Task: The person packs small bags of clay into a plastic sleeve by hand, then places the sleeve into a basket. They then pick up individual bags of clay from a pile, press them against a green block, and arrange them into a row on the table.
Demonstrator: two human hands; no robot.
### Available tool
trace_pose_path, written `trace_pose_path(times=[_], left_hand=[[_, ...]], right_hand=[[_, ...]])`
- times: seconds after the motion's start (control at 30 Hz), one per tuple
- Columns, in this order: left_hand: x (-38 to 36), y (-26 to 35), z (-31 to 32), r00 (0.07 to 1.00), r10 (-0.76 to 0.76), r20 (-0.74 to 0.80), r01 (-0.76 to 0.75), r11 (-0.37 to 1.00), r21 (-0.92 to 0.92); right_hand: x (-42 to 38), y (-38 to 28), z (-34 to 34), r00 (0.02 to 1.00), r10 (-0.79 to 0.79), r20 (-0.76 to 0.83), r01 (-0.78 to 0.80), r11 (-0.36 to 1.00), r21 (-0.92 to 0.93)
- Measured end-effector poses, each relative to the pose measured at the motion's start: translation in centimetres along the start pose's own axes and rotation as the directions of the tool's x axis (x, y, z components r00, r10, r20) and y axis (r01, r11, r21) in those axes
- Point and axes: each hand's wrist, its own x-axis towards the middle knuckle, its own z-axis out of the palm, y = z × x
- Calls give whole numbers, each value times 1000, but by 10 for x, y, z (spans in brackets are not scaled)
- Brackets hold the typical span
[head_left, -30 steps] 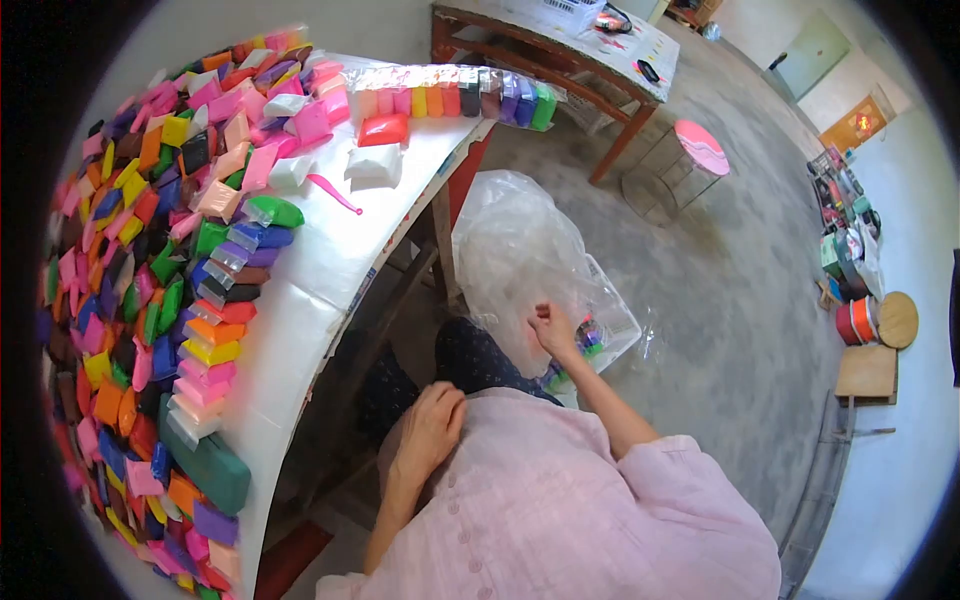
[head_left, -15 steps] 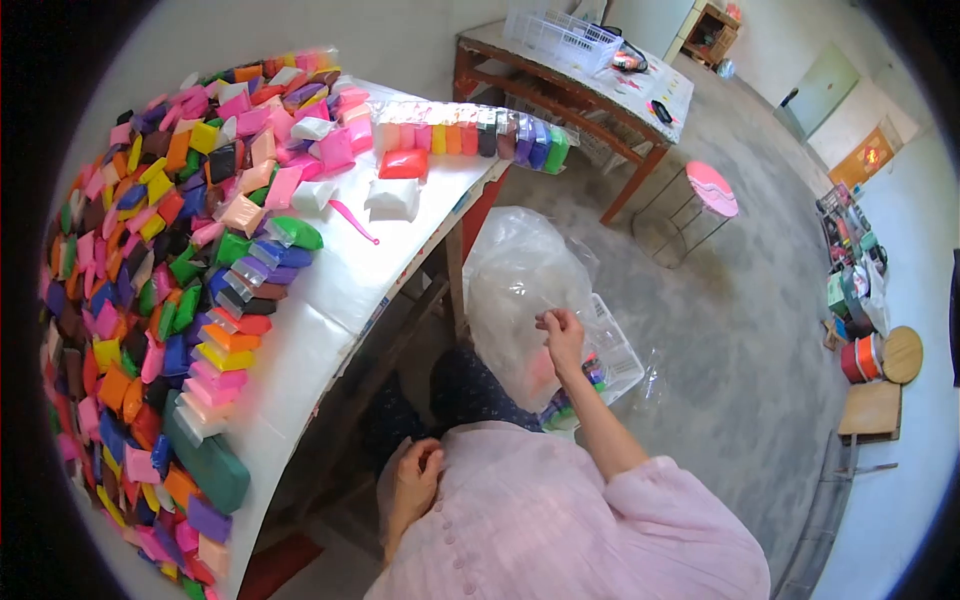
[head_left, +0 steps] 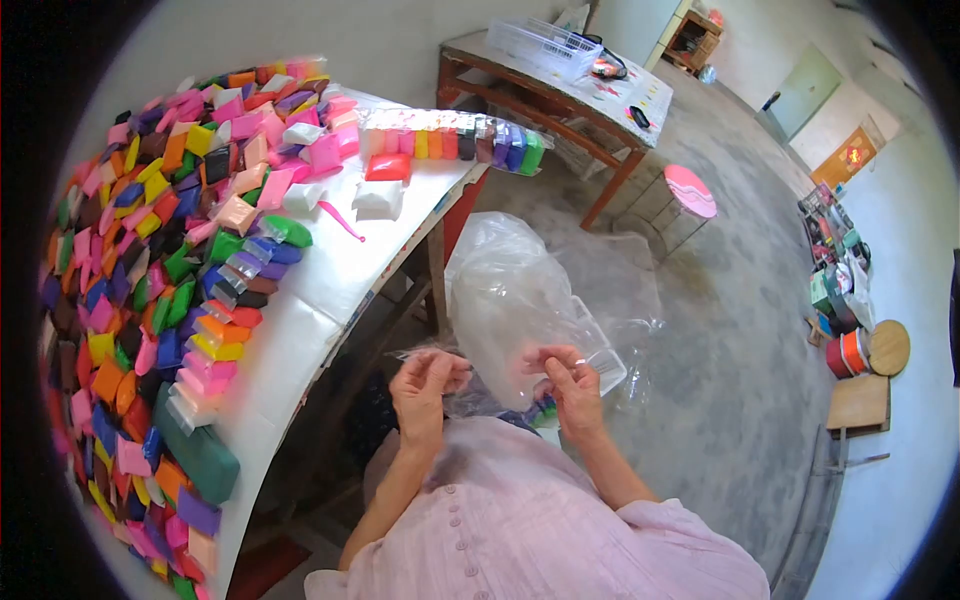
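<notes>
Both hands are raised in front of my lap, a short gap apart. My left hand is closed in a pinch, with crinkled clear plastic film showing around its fingertips. My right hand pinches thin clear plastic, thumb against fingers; where this film ends is hard to see. Just beyond the hands stands a large, cloudy plastic bag, beside a white plastic basket with coloured packs partly hidden in it.
Left, a white-topped table bears a heap of small coloured clay packets, a row of packets, a green block and a pink clay tool. A clear-wrapped strip overhangs its far end. Beyond stand a wooden table and pink-topped stool.
My left hand has risen from my lap to beside the bag. My right hand has come lower and nearer to it. Clear film now shows at the left fingertips. The view has shifted slightly.
</notes>
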Motion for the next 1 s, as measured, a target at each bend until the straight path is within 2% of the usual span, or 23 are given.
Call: trace_pose_path(times=[0.1, 0.2, 0.23, 0.27, 0.3, 0.33, 0.37, 0.4, 0.5, 0.53, 0.63, 0.77, 0.9, 0.97, 1.0], left_hand=[[-7, 40, -1, 965, 263, 12, -263, 958, 113], [-18, 73, -1, 910, 414, 11, -405, 885, 232], [-22, 82, -3, 892, 451, 18, -438, 857, 272], [-26, 89, -2, 861, 508, 17, -499, 837, 225], [-30, 96, -5, 850, 525, 33, -513, 813, 276], [-33, 104, -9, 840, 540, 49, -524, 786, 327], [-36, 109, -12, 830, 554, 68, -535, 756, 377], [-38, 113, -13, 815, 574, 72, -556, 743, 372], [-45, 125, -16, 779, 622, 73, -599, 705, 380], [-48, 130, -19, 773, 631, 58, -598, 695, 399], [-54, 140, -30, 720, 694, -11, -622, 652, 433], [-63, 156, -40, 607, 784, -134, -665, 593, 454], [-66, 168, -52, 358, 932, -55, -717, 312, 624], [-66, 175, -64, 361, 933, 0, -638, 247, 730], [-66, 178, -71, 368, 930, 24, -593, 214, 776]], right_hand=[[1, -6, 4, 988, 146, 43, -143, 987, -75], [-3, -38, 15, 897, 428, 113, -323, 807, -494], [-10, -51, 24, 953, 264, 149, -106, 751, -652], [-18, -66, 33, 971, 98, 219, 109, 630, -769], [-27, -78, 42, 948, -56, 314, 304, 455, -837], [-24, -90, 55, 839, -256, 480, 543, 346, -765], [-12, -103, 72, 660, -425, 619, 734, 191, -651], [-1, -112, 87, 425, -551, 719, 861, 2, -508], [16, -118, 119, 361, -467, 807, 881, -112, -459], [23, -112, 118, 359, -418, 835, 896, -97, -434], [38, -97, 112, 256, -285, 924, 945, -129, -302], [27, -94, 128, 182, -330, 926, 972, -83, -221], [27, -96, 160, 98, -376, 921, 954, -227, -194], [33, -89, 177, 63, -399, 915, 939, -286, -190], [39, -82, 186, 42, -375, 926, 949, -274, -154]])
